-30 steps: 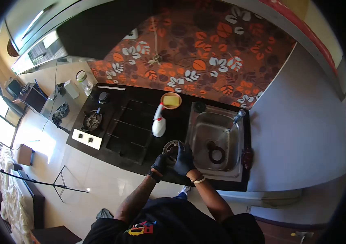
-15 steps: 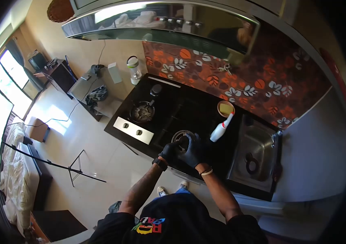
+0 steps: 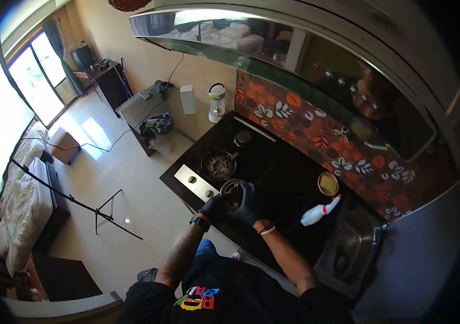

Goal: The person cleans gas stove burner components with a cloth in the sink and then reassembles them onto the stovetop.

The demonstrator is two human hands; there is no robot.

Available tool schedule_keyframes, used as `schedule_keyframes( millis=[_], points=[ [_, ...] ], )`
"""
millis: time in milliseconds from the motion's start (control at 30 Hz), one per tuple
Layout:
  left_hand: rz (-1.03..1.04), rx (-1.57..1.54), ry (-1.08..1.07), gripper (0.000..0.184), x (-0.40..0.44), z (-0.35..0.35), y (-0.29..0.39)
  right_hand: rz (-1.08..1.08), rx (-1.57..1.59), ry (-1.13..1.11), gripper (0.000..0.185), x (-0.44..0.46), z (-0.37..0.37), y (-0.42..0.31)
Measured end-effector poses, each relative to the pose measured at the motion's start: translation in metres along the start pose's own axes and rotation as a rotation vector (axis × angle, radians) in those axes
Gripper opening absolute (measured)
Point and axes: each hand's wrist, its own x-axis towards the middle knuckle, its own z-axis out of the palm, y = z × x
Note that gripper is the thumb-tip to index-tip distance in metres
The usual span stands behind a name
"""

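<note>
Both hands wear black gloves and hold a round burner grate (image 3: 232,185) just in front of the gas burner (image 3: 219,166). My left hand (image 3: 215,207) is closed on the near left side of this dark metal ring. On the right side, my right hand (image 3: 247,205) grips it, its fingers partly hiding the ring. The burner is a dark round fitting with a spoked centre, set in the black glass cooktop (image 3: 278,191). Two knobs on a silver panel (image 3: 196,183) lie left of my hands. A black round burner part (image 3: 242,139) rests at the cooktop's back.
A white spray bottle (image 3: 316,214) lies right of my hands, near a bowl with a yellow sponge (image 3: 328,184). The steel sink (image 3: 351,243) holds a dark ring. A range hood (image 3: 295,48) overhangs the cooktop. A blender-like jar (image 3: 216,103) stands behind the left corner.
My hands have carried the burner grate left across the cooktop, closer to the burner. The view has turned, so the stove and room appear shifted.
</note>
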Motion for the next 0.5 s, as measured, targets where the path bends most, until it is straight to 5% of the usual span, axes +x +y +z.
schedule_keyframes(
  millis=[33,100,200,300,333,400,500],
  points=[
    [0.205,0.314,-0.044,0.028,-0.007,-0.003,0.008,0.009,0.028,-0.018,0.091,0.008,0.007,0.0],
    [0.186,0.383,-0.006,0.026,-0.004,-0.018,0.021,-0.019,0.005,0.029,0.091,0.018,0.02,-0.003],
    [-0.221,-0.129,0.094,0.024,0.01,-0.056,0.038,-0.054,-0.035,0.071,0.091,0.039,0.052,0.001],
    [-0.033,0.147,-0.034,0.025,0.041,-0.103,0.046,-0.017,-0.071,0.06,0.094,0.07,0.072,0.0],
    [0.078,0.465,-0.06,0.027,0.054,-0.116,0.059,0.004,-0.078,0.052,0.095,0.085,0.079,-0.003],
    [-0.094,0.295,0.046,0.025,0.056,-0.111,0.101,-0.007,-0.094,0.102,0.096,0.107,0.099,-0.002],
    [-0.053,0.346,0.014,0.027,0.081,-0.125,0.129,0.055,-0.047,0.183,0.099,0.135,0.121,-0.008]
  ],
)
